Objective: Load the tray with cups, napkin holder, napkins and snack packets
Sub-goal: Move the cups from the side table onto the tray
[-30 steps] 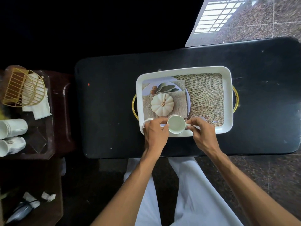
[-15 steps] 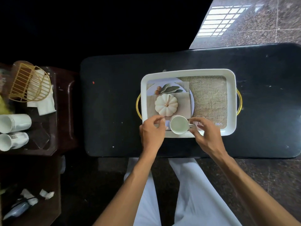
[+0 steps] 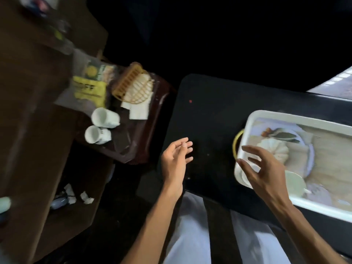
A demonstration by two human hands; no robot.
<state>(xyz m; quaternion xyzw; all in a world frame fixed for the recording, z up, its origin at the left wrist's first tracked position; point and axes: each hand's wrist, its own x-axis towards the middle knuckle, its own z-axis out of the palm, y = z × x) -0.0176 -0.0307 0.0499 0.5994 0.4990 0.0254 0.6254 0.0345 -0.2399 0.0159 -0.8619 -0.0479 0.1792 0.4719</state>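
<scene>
Fingers of both hands splayed, empty; right hand [image 3: 264, 174] over tray [image 3: 285, 116]; cups [image 3: 101, 126] far left.

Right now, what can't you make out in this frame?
- White tray, head view: right end cut off by the frame edge.
- Cup in the tray: partly hidden by the right hand, motion-blurred.
- Yellow snack packet: label smeared, unreadable.
- Items on the lower shelf: too dark and blurred to identify.
</scene>
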